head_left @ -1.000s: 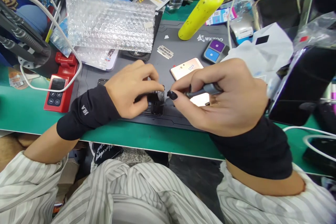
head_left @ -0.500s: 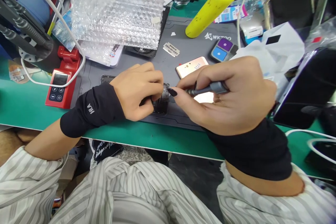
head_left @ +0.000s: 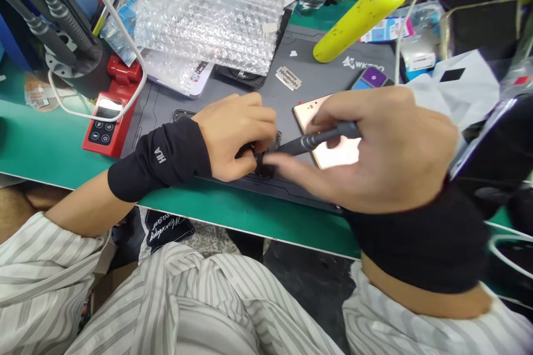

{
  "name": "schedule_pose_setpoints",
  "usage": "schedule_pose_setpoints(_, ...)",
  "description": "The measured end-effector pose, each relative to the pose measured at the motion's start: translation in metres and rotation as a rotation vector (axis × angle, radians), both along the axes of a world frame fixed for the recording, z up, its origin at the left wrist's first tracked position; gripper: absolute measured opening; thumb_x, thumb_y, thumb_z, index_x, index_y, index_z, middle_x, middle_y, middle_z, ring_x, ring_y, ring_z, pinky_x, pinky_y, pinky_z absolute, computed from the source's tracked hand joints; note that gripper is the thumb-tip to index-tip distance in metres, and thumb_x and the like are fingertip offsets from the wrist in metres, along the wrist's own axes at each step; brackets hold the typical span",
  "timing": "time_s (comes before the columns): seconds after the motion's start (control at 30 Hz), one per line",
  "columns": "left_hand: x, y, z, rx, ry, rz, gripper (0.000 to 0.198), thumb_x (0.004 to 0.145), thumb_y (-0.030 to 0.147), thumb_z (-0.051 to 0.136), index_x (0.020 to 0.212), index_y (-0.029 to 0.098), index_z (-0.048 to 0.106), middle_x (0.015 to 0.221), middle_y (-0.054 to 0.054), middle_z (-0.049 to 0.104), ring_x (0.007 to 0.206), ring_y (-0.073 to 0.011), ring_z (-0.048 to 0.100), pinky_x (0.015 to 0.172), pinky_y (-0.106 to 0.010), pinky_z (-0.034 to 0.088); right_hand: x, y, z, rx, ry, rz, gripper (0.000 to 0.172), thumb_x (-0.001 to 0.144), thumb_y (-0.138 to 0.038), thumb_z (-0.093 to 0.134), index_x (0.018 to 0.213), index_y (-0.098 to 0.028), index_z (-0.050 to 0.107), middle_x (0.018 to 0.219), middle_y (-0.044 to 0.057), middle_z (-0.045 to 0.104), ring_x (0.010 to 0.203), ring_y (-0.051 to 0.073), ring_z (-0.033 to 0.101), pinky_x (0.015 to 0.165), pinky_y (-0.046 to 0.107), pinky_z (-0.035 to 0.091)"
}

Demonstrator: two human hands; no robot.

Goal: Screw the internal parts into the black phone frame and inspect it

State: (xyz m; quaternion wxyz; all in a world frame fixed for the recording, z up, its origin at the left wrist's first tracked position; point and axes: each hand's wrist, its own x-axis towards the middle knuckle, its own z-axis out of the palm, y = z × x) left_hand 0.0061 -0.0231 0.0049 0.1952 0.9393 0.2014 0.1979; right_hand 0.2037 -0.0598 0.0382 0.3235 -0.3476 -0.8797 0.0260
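My left hand [head_left: 237, 133] is curled over a dark phone [head_left: 182, 115] on the grey mat, its fingers gripping it. Most of the phone is under that hand; its upper left corner and part of its right end show. In my right hand [head_left: 383, 150] is a dark grey pen-shaped tool [head_left: 306, 143], slanting down left toward the phone's right end. The thumb is stretched past it and blurred, and I cannot tell whether the tip touches the phone. Under the right hand lies a gold phone back [head_left: 308, 113], partly covered.
A razor blade [head_left: 288, 77] lies beyond the hands on the mat [head_left: 302, 47]. Bubble wrap [head_left: 208, 22], a yellow bottle [head_left: 370, 14] and a purple-and-blue box [head_left: 373, 77] are farther back. A red device [head_left: 109, 122] with a white cable stands left.
My view has shifted, so the bench appears farther right and slightly higher. The right hand has turned; its thumb now reaches out straighter and more of the tool shows. My left hand keeps its grip.
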Motion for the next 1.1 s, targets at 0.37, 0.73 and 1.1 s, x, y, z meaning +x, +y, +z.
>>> schedule_pose_setpoints(0.37, 0.0, -0.001, 0.0, 0.0, 0.044, 0.014, 0.013, 0.062, 0.016, 0.051, 0.068, 0.023, 0.059, 0.082, -0.003, 0.067, 0.08, -0.0228, 0.057, 0.064, -0.042, 0.046, 0.003, -0.004, 0.009, -0.122, -0.049, -0.034, 0.024, 0.069, -0.027, 0.069, 0.073, -0.023, 0.046, 0.069, 0.001, 0.063, 0.055, 0.018, 0.06, 0.045, 0.03, 0.044)
schedule_pose_setpoints(0.73, -0.002, -0.002, 0.003, 0.024, 0.022, -0.001, 0.016, 0.061, 0.014, 0.049, 0.069, 0.021, 0.06, 0.082, -0.004, 0.066, 0.079, -0.0218, 0.056, 0.062, -0.039, 0.042, 0.001, -0.002, 0.007, -0.251, 0.119, -0.014, 0.032, 0.061, -0.02, 0.068, 0.071, -0.025, 0.037, 0.075, 0.007, 0.065, 0.072, 0.03, 0.064, 0.06, 0.045, 0.049)
schedule_pose_setpoints(1.1, -0.002, 0.0, -0.001, 0.028, -0.061, -0.014, 0.015, 0.062, 0.014, 0.047, 0.066, 0.021, 0.06, 0.077, -0.003, 0.066, 0.075, -0.0199, 0.054, 0.065, -0.037, 0.04, -0.006, -0.002, 0.004, -0.188, 0.119, 0.039, 0.025, 0.062, -0.012, 0.054, 0.073, -0.025, 0.036, 0.072, 0.006, 0.065, 0.063, 0.027, 0.058, 0.058, 0.045, 0.045)
